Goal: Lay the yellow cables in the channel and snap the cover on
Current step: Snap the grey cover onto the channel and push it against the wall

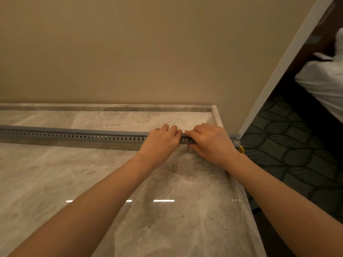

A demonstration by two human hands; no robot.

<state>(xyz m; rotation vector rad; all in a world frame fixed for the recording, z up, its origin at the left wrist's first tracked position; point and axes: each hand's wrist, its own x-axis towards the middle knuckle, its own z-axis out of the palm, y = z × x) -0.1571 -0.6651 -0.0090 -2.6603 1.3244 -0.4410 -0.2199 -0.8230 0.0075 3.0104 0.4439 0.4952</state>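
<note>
Grey slotted channel (74,136) runs left to right across the marble desk (55,182), with both hands pressed down on it near its right end. The left hand (161,140) and right hand (211,143) sit side by side, fingertips almost meeting, fingers curled over the cover (92,131) on top; each grip is closed on the channel. A row of small keyhole slots lines the channel's near side. A bit of yellow cable (241,149) pokes out at the right end, past the desk's edge; the rest is probably inside, unseen. Behind stands a beige wall (148,52); dark patterned carpet (287,145) lies to the right.
</note>
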